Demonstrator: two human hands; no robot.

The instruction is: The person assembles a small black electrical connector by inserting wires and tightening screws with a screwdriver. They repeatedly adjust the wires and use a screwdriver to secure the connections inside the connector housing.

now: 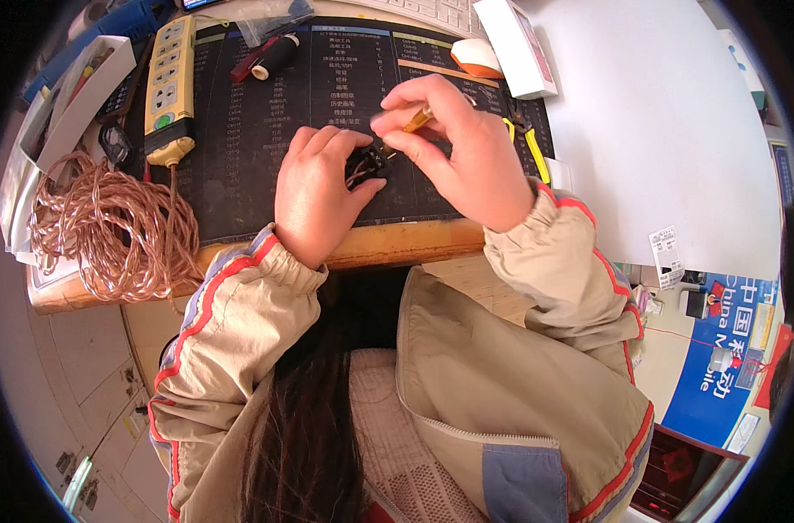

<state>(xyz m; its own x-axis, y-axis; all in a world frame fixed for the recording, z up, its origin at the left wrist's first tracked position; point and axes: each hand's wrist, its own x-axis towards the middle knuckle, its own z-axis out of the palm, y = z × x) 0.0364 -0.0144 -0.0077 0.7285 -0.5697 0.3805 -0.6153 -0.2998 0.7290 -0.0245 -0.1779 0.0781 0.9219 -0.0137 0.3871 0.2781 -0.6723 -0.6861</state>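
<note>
Over the dark printed desk mat, my left hand is closed on a small black electrical part, possibly a plug. Its exact kind is partly hidden by my fingers. My right hand grips a screwdriver with an amber handle between thumb and fingers. The screwdriver slants down to the left, and its tip meets or nearly meets the black part's right side. Whether it sits in a screw is too small to tell.
Left of my hands lie a yellow power strip and a coil of twisted brown cable. A white mouse with orange, a white box and yellow-handled pliers lie right. A black-and-red tool rests farther back.
</note>
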